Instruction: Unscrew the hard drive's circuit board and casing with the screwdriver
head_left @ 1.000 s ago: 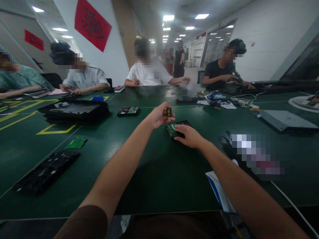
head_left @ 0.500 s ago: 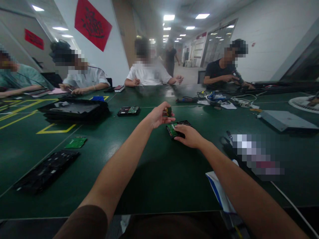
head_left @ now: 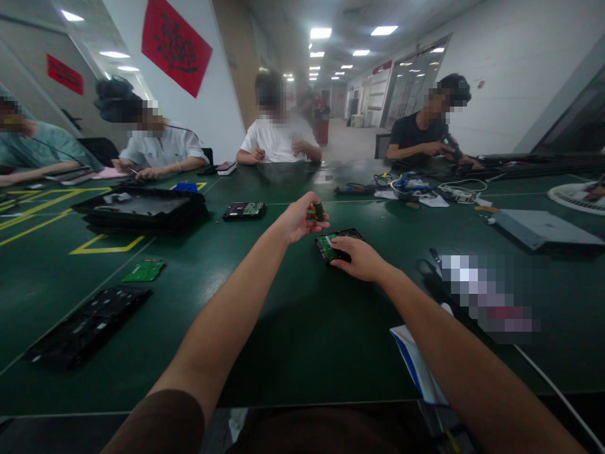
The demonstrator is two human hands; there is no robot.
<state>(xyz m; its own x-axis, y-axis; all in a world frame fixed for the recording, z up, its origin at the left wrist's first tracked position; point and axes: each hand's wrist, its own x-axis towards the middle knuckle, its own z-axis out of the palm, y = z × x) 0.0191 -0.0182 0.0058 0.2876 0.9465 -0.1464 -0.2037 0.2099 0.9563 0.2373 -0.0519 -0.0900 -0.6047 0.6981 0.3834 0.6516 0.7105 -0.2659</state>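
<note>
My left hand (head_left: 299, 219) is closed around the dark green and yellow handle of a screwdriver (head_left: 319, 212). Its thin shaft points down at the hard drive (head_left: 326, 247), a black case with a green circuit board facing up. Whether the tip touches the board is too small to tell. From the right, my right hand (head_left: 358, 257) grips the hard drive against the table, thumb at the near edge and fingers over the top. My hand covers part of the drive's near right side.
Beyond my left arm lie another hard drive (head_left: 244, 210), a green circuit board (head_left: 144, 270), a black plastic part (head_left: 89, 321) and stacked black trays (head_left: 142, 211). Cables (head_left: 411, 184), a grey metal box (head_left: 546, 228) and a blue-white cloth (head_left: 416, 362) are rightward. Several people sit opposite.
My left hand with the screwdriver has shifted very slightly left, the handle tilting a little. My right hand and the hard drive stay put. Across the table, a co-worker's arm has drawn inward.
</note>
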